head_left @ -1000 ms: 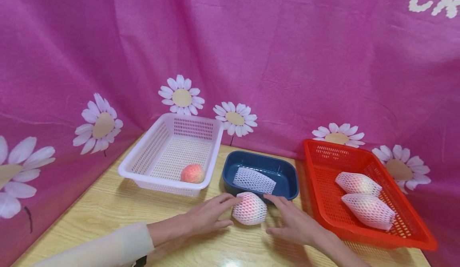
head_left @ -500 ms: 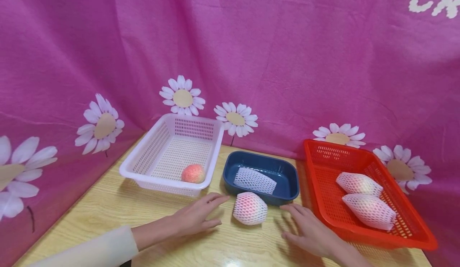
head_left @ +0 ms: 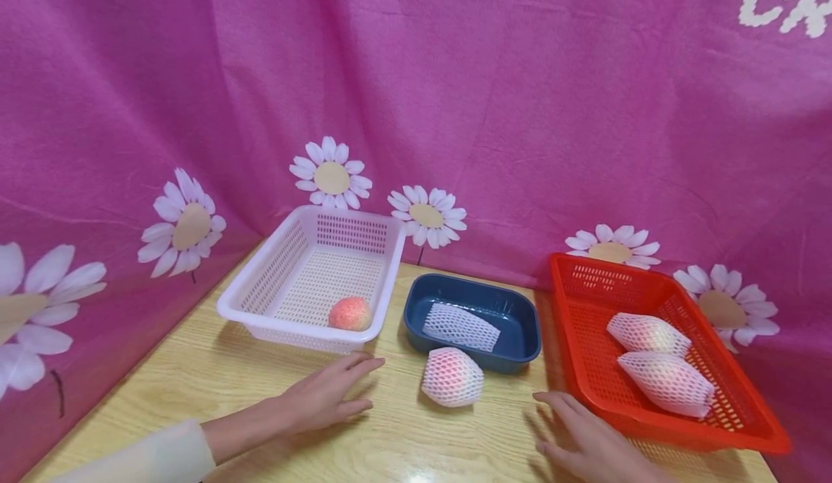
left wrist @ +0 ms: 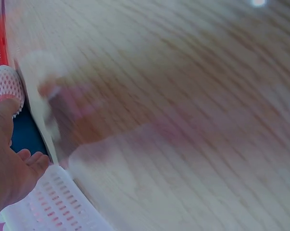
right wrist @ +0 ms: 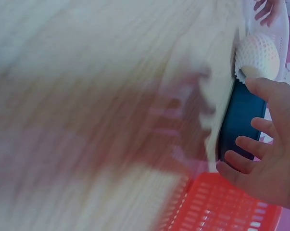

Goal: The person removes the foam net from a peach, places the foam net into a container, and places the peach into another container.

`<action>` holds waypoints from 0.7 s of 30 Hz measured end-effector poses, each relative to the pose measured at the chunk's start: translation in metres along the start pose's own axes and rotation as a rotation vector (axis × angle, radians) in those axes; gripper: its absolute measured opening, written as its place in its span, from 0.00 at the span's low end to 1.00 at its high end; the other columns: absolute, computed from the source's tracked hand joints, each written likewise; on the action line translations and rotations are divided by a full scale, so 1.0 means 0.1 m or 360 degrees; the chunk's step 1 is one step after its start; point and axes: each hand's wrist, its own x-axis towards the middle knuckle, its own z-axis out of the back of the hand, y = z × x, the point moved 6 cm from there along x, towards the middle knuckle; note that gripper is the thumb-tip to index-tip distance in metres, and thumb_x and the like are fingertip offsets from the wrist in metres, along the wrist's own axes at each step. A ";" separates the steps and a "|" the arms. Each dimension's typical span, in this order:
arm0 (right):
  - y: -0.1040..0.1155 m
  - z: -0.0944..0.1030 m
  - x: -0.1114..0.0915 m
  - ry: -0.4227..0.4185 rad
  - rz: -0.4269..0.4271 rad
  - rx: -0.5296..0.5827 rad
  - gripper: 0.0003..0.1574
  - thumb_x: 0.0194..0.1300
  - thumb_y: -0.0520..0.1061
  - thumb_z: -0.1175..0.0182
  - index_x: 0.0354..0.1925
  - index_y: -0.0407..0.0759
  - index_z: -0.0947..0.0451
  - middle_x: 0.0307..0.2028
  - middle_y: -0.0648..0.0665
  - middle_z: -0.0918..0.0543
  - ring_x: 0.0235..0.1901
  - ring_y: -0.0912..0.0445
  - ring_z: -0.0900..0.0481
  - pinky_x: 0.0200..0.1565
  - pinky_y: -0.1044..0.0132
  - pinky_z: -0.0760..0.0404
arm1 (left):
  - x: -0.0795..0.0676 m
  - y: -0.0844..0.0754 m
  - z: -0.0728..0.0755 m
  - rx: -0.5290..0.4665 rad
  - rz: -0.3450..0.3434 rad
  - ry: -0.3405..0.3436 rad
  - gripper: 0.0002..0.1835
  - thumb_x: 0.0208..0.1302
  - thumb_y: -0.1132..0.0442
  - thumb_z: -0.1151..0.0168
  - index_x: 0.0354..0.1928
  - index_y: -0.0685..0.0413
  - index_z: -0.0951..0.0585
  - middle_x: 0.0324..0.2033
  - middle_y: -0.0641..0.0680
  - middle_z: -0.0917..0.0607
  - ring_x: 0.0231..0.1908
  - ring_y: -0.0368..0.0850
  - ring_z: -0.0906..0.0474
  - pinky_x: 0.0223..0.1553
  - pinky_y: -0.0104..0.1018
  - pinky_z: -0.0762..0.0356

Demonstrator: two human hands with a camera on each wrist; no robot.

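Observation:
A peach in a white foam net [head_left: 453, 377] rests on the wooden table, against the near side of a dark blue tray [head_left: 416, 336]. Left of it, my left hand [head_left: 318, 398] hovers over the table with relaxed fingers and holds nothing. My right hand [head_left: 588, 440] is to the right of the peach, near the red basket, its fingers loosely spread and free, as the right wrist view shows too. Neither hand touches the peach. In the blue tray lies a flat foam net sleeve [head_left: 461, 326].
A white basket [head_left: 260, 322] at the back left contains one bare peach [head_left: 349, 314]. At the right, a red basket [head_left: 585, 353] holds two netted peaches [head_left: 668, 382] side by side. A pink cloth with printed daisies [head_left: 455, 93] hangs behind the table.
Both hands have drawn away from the netted peach, the left hand leftward and the right hand rightward and nearer the front. The peach stays where it was.

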 end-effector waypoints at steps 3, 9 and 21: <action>-0.11 -0.01 -0.04 0.0018 -0.0067 0.0028 0.49 0.51 0.71 0.30 0.67 0.56 0.30 0.60 0.49 0.25 0.56 0.47 0.26 0.52 0.37 0.23 | -0.04 0.02 0.02 0.0021 -0.0010 -0.0032 0.33 0.66 0.56 0.33 0.70 0.56 0.30 0.62 0.56 0.26 0.60 0.52 0.27 0.58 0.50 0.26; -0.33 -0.01 -0.09 0.0053 -0.0206 0.0067 0.56 0.41 0.73 0.27 0.66 0.54 0.30 0.52 0.49 0.21 0.48 0.48 0.23 0.45 0.41 0.18 | -0.07 0.05 0.05 0.0041 -0.0028 -0.0055 0.33 0.66 0.56 0.33 0.70 0.57 0.30 0.61 0.57 0.25 0.59 0.53 0.26 0.55 0.50 0.23; -0.31 -0.03 -0.12 0.0061 -0.0214 0.0058 0.58 0.43 0.75 0.29 0.68 0.54 0.31 0.53 0.50 0.22 0.48 0.48 0.23 0.46 0.40 0.19 | 0.00 0.04 0.04 0.0072 -0.0051 -0.0063 0.32 0.66 0.54 0.33 0.70 0.56 0.29 0.62 0.59 0.25 0.60 0.53 0.27 0.57 0.50 0.25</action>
